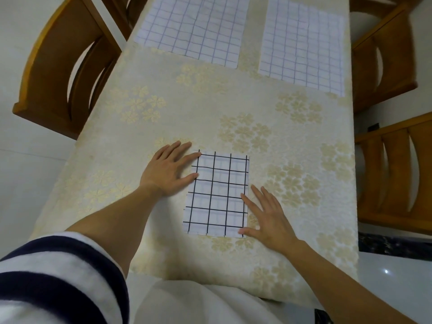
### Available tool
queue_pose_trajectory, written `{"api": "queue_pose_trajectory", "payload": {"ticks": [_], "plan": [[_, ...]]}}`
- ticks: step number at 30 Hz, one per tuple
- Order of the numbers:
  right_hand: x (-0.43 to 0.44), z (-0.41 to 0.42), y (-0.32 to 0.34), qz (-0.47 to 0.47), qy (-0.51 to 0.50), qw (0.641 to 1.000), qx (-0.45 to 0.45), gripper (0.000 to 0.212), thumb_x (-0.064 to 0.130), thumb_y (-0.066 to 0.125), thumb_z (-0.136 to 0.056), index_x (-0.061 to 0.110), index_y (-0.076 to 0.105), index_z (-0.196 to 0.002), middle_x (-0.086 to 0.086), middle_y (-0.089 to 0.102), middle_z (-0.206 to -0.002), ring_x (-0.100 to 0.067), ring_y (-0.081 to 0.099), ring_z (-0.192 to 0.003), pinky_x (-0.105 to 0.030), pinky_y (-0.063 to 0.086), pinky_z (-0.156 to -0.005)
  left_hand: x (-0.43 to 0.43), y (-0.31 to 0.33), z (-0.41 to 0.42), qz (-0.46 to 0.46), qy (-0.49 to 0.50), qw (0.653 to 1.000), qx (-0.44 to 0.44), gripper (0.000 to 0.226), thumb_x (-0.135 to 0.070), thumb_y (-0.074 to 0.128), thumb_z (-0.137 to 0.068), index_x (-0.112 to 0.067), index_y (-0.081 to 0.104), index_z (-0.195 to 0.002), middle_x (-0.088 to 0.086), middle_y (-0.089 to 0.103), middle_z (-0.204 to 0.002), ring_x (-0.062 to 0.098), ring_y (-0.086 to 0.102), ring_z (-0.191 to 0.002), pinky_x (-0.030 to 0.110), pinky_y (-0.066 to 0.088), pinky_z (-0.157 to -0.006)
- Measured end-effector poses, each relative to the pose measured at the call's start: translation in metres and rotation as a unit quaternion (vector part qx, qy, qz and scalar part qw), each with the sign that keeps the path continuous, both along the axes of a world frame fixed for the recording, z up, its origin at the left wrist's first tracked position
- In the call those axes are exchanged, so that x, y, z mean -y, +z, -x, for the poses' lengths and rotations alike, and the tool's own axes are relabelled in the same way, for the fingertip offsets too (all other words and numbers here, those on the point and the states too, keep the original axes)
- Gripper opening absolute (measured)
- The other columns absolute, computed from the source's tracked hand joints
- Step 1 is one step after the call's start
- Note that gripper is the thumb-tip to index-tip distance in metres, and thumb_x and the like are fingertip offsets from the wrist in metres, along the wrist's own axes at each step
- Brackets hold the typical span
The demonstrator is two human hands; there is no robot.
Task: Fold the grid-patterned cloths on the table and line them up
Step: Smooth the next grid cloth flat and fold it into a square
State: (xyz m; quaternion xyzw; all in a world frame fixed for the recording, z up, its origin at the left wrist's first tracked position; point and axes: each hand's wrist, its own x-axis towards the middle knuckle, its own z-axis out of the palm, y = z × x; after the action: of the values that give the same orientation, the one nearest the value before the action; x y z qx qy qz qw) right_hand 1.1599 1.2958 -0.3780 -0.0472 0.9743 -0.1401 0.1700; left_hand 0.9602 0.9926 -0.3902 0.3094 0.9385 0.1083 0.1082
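Observation:
A folded white cloth with a bold black grid (pixel 218 195) lies flat near the table's front edge. My left hand (pixel 169 170) lies flat with straight fingers, its fingertips touching the cloth's upper left edge. My right hand (pixel 267 217) lies flat too, its fingers and thumb against the cloth's lower right edge. Two larger unfolded cloths with faint blue grids lie spread at the far end, one at the far left (pixel 194 26), one at the far right (pixel 304 45).
The table (pixel 210 108) wears a cream cloth with gold flower prints. Wooden chairs stand on the left (pixel 65 66) and along the right (pixel 392 57), (pixel 397 174). A striped sleeve fills the lower left corner.

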Motion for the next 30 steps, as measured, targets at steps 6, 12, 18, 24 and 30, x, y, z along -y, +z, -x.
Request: {"api": "queue_pose_trajectory", "payload": {"ticks": [6, 12, 18, 24, 30], "plan": [[0.006, 0.006, 0.011, 0.077, -0.094, 0.993, -0.010, 0.079, 0.069, 0.056, -0.087, 0.040, 0.026, -0.154, 0.010, 0.016, -0.163, -0.013, 0.008, -0.151, -0.035, 0.007, -0.121, -0.008, 0.008, -0.007, -0.079, 0.050, 0.995, 0.042, 0.060, -0.069, 0.029, -0.100, -0.049, 0.021, -0.156, -0.012, 0.016, -0.168, 0.010, 0.007, -0.155, 0.041, 0.009, -0.126], [0.044, 0.035, 0.013, 0.078, -0.354, 0.930, -0.066, 0.041, 0.047, 0.065, -0.090, 0.016, 0.062, -0.117, -0.004, 0.060, -0.112, -0.024, 0.053, -0.109, -0.040, 0.045, -0.096, -0.090, 0.026, -0.014, -0.121, -0.113, 0.985, -0.050, 0.047, -0.029, 0.069, -0.094, -0.024, 0.058, -0.139, 0.008, 0.048, -0.152, 0.035, 0.041, -0.142, 0.054, 0.032, -0.117], [0.059, 0.044, 0.009, 0.066, -0.408, 0.910, 0.026, 0.018, 0.040, 0.066, -0.088, 0.023, 0.064, -0.088, -0.007, 0.058, -0.100, -0.029, 0.059, -0.098, -0.042, 0.051, -0.087, -0.172, 0.043, -0.020, 0.105, -0.349, 0.931, 0.011, 0.041, -0.042, 0.065, -0.094, -0.031, 0.059, -0.133, -0.005, 0.043, -0.155, 0.022, 0.028, -0.149, 0.043, 0.007, -0.125], [0.027, 0.043, 0.018, 0.173, -0.410, 0.894, 0.044, 0.013, 0.030, 0.065, -0.094, 0.017, 0.066, -0.096, 0.004, 0.065, -0.080, -0.014, 0.062, -0.076, -0.022, 0.049, -0.065, -0.179, 0.056, 0.007, 0.141, -0.333, 0.932, 0.008, 0.019, -0.042, 0.064, -0.095, -0.033, 0.070, -0.110, -0.007, 0.066, -0.121, 0.021, 0.051, -0.127, 0.045, 0.013, -0.123], [-0.022, 0.054, 0.032, 0.176, -0.372, 0.911, 0.009, 0.018, 0.023, 0.063, -0.097, 0.012, 0.074, -0.104, -0.002, 0.073, -0.095, -0.013, 0.064, -0.083, -0.007, 0.042, -0.067, -0.151, 0.053, 0.035, 0.066, -0.202, 0.976, 0.055, 0.023, -0.044, 0.061, -0.098, -0.024, 0.071, -0.103, -0.005, 0.072, -0.102, 0.022, 0.058, -0.104, 0.035, 0.034, -0.104]]}}
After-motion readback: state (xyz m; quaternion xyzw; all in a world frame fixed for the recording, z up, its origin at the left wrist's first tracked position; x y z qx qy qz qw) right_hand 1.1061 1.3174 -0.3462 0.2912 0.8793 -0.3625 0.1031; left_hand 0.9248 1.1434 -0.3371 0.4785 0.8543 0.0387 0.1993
